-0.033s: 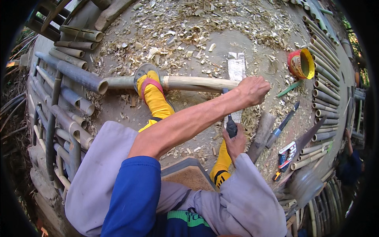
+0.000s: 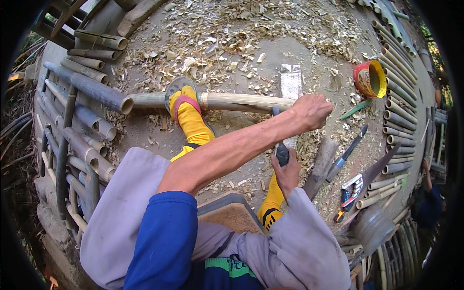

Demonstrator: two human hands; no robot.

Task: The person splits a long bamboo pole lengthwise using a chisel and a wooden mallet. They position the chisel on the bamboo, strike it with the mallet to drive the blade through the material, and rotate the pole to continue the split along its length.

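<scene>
My left arm crosses over my lap, and my left hand (image 2: pixel 313 112) is a closed fist at the right end of a bamboo pole (image 2: pixel 237 101), its fingers wrapped over that end. My right hand (image 2: pixel 289 171) grips the black handle (image 2: pixel 282 153) of a tool with a narrow metal blade. The blade runs up under my left forearm, and its tip (image 2: pixel 276 110) shows against the near side of the bamboo. My forearm hides the middle of the blade. My foot (image 2: pixel 182 99), in a yellow sock and sandal, presses on the pole farther left.
Wood shavings (image 2: pixel 208 53) cover the floor. At right are a red and yellow can (image 2: pixel 369 79), a long knife (image 2: pixel 346 153), a short log (image 2: pixel 321 166), a handsaw (image 2: pixel 352 190) and rows of bamboo (image 2: pixel 400 104). Bamboo poles (image 2: pixel 89 87) are stacked at left.
</scene>
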